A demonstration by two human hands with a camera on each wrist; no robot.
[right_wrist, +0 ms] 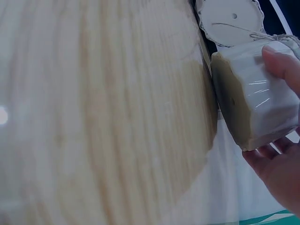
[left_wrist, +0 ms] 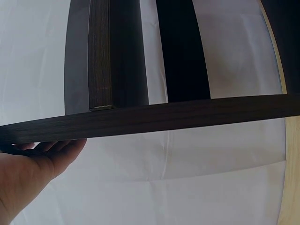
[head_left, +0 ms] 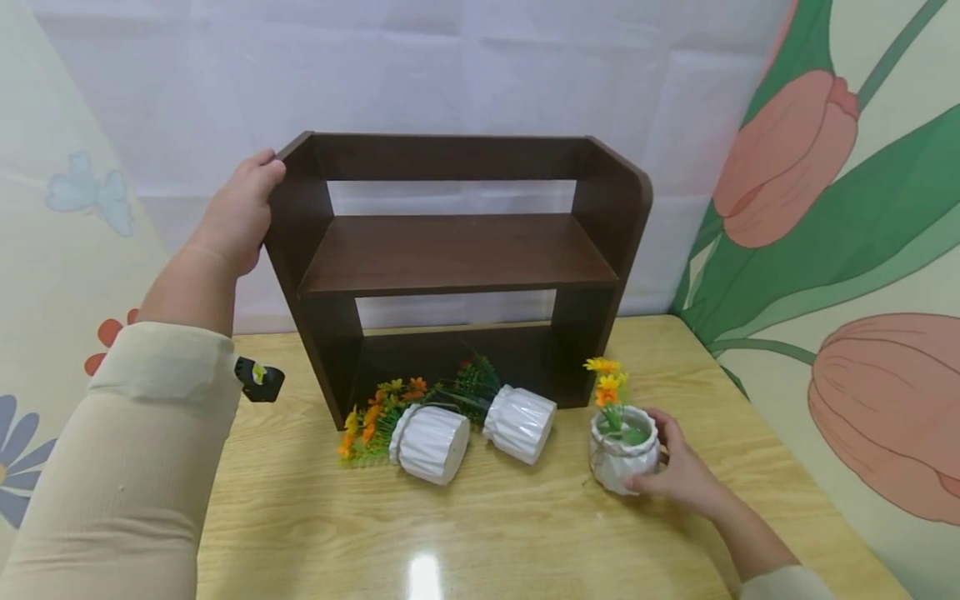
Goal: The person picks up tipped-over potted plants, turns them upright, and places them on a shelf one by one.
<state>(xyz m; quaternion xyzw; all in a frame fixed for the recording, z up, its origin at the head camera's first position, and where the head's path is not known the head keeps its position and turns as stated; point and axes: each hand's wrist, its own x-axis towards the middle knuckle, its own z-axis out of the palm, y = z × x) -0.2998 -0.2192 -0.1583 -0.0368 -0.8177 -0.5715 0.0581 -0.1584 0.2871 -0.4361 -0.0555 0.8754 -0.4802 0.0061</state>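
Note:
A dark brown two-tier shelf point(head_left: 457, 250) stands at the back of the table. My left hand point(head_left: 242, 212) grips the upper edge of its left side panel point(left_wrist: 154, 119); part of the fingers is hidden behind the panel in the left wrist view. At the shelf's front right, my right hand point(head_left: 678, 471) holds a white ribbed flowerpot point(head_left: 618, 467) with yellow and orange flowers, thumb on one side and fingers on the other. The right wrist view shows the underside of this flowerpot point(right_wrist: 232, 101), with twine around its neck.
Two more white pots, one on the left point(head_left: 431, 442) and one near the middle point(head_left: 519, 423), lie on their sides before the shelf, their plants toward it. The wooden table point(head_left: 525, 533) meets a white cloth backdrop point(head_left: 487, 67) and a tulip-painted wall point(head_left: 862, 333).

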